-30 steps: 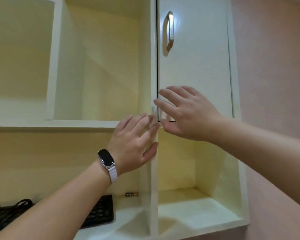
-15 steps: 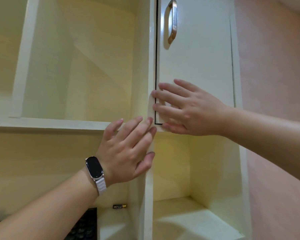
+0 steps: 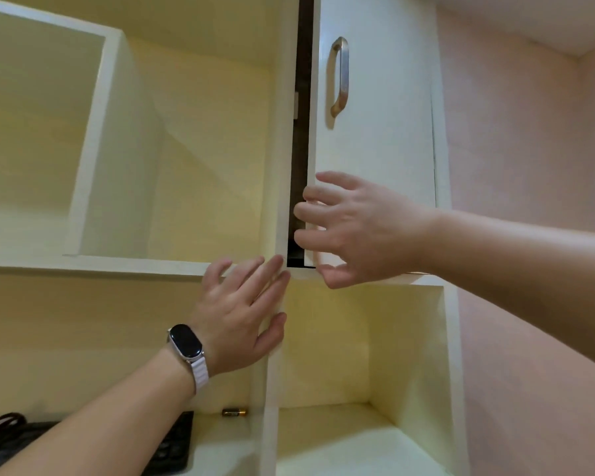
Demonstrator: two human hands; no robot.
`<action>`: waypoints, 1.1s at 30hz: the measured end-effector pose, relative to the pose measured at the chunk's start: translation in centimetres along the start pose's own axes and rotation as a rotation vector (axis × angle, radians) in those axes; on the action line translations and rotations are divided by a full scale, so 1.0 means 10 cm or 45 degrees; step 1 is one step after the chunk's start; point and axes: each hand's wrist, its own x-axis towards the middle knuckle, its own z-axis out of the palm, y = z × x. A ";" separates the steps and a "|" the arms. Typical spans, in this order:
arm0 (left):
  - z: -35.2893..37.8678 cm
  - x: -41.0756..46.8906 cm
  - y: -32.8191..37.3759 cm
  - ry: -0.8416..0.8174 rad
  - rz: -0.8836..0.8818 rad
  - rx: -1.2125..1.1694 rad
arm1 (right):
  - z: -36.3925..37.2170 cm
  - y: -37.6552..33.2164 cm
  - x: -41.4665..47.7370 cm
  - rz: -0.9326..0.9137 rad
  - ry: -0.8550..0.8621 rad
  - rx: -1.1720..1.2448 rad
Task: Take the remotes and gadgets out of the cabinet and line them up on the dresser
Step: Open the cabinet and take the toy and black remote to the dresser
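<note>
The white cabinet door [image 3: 385, 115] with a metal handle [image 3: 340, 77] stands slightly ajar, showing a dark gap [image 3: 303, 97] along its left edge. My right hand [image 3: 361, 231] holds the door's lower left corner, fingertips hooked over the edge into the gap and thumb under the bottom edge. Flat, with straight fingers, my left hand [image 3: 241, 314] rests against the vertical divider just below the door; a watch [image 3: 185, 341] is on its wrist. What is inside the cabinet is hidden.
On the lower shelf lie a small battery [image 3: 233, 412], a black keyboard [image 3: 172, 451] and dark cables [image 3: 0, 424] at the far left. Open cream shelf compartments [image 3: 200, 166] are left of the door and one [image 3: 340, 338] is below it. A pink wall [image 3: 529, 149] is on the right.
The door has come away from the frame, opening a dark gap on its left side. My right hand's fingertips moved over the door's edge. The left hand stayed on the divider.
</note>
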 end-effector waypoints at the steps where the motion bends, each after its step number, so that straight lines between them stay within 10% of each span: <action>1: -0.04 0.02 0.03 -0.037 -0.032 -0.007 | -0.06 0.02 -0.03 -0.016 0.003 0.001; 16: -0.20 0.23 0.43 -0.478 -0.230 0.027 | -0.83 0.41 -1.32 0.053 0.078 0.041; 33: -0.38 0.27 0.38 -0.618 -0.208 -0.010 | -0.92 0.59 -2.29 0.339 -0.497 -0.127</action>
